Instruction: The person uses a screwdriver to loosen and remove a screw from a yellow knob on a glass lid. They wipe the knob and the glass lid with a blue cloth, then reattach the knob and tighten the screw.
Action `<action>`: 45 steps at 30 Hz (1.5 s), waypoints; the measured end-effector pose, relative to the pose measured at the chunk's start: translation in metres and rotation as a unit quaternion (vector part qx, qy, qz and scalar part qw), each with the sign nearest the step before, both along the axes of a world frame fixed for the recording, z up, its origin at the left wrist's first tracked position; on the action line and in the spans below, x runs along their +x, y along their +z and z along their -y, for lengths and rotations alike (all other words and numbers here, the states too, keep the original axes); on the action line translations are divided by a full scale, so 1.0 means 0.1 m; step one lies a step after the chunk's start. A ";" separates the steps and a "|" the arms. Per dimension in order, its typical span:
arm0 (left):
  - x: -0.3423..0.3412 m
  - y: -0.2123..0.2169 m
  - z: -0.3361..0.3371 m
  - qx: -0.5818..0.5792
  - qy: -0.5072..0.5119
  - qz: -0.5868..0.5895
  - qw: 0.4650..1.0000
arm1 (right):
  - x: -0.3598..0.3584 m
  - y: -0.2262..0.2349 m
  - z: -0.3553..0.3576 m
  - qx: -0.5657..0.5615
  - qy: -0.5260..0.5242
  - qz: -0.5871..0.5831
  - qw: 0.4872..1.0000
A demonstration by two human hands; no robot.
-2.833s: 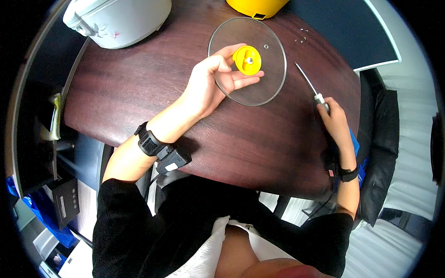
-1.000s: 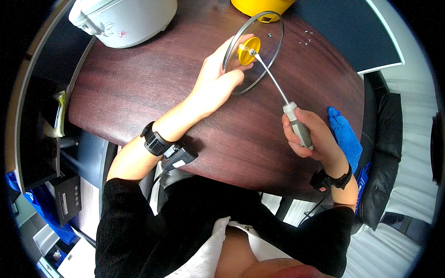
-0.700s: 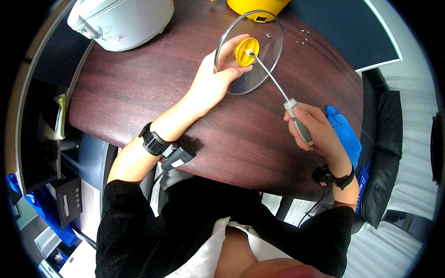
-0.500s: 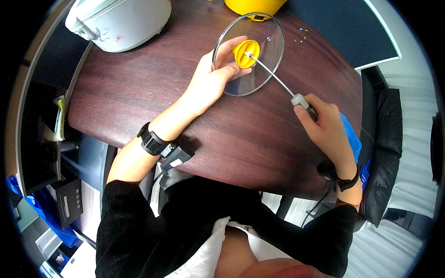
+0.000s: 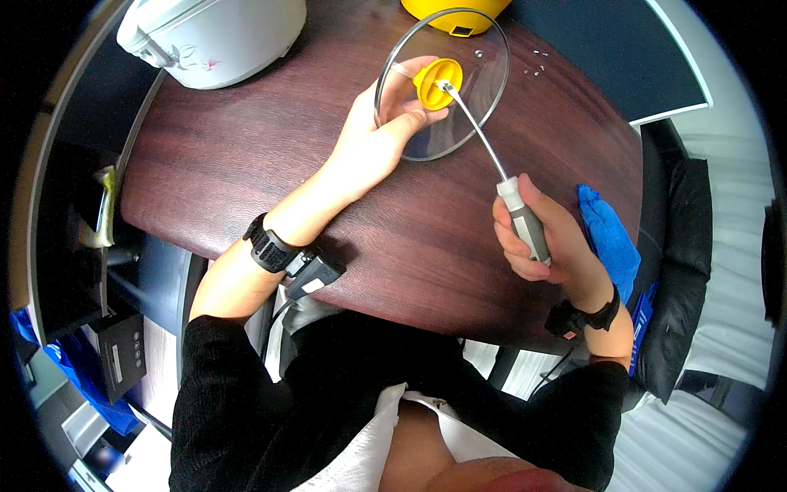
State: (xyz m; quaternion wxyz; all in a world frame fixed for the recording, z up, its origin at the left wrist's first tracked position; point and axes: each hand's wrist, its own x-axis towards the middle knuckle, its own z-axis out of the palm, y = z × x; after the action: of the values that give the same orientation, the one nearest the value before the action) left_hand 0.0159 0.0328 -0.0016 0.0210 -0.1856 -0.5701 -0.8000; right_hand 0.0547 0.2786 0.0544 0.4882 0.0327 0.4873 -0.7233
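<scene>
My left hand point(image 5: 373, 135) is closed on the yellow knob point(image 5: 438, 84) of a round glass lid point(image 5: 484, 74) with a metal rim. The lid is tilted up above the table, and its clear glass shows the brown surface behind. In my right hand point(image 5: 553, 230) is a screwdriver point(image 5: 526, 225) with a grey and white handle, fingers wrapped round it. Its long metal shaft slants up to the left, and the tip meets the middle of the knob. Whether it sits in a screw is too small to tell.
A white rice cooker point(image 5: 213, 41) stands at the far left of the brown table point(image 5: 246, 156). A yellow pot-like body point(image 5: 459, 16) is at the far edge. Several small metal pieces point(image 5: 537, 62) lie beyond the lid. A blue cloth point(image 5: 608, 238) rests by my right wrist.
My right hand has shifted down and left and turned, baring more of the handle and the blue cloth. The lid has risen slightly in my left hand.
</scene>
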 end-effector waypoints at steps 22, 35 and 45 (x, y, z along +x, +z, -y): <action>-0.02 0.02 0.00 0.078 -0.068 0.072 0.992 | -0.10 0.48 -0.07 0.518 0.078 -0.679 0.515; -0.01 -0.01 0.00 0.058 -0.075 0.050 0.994 | -0.01 0.35 -0.07 0.415 0.077 -0.442 0.791; -0.04 -0.06 -0.04 0.028 -0.028 0.022 0.999 | 0.14 -0.10 0.06 0.006 -0.033 -0.012 0.999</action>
State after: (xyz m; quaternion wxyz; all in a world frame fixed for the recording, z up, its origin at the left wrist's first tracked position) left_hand 0.0118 0.0366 -0.0072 -0.0085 -0.1836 -0.5422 -0.8199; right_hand 0.0689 0.2725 0.0446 0.4578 0.0427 0.4960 -0.7366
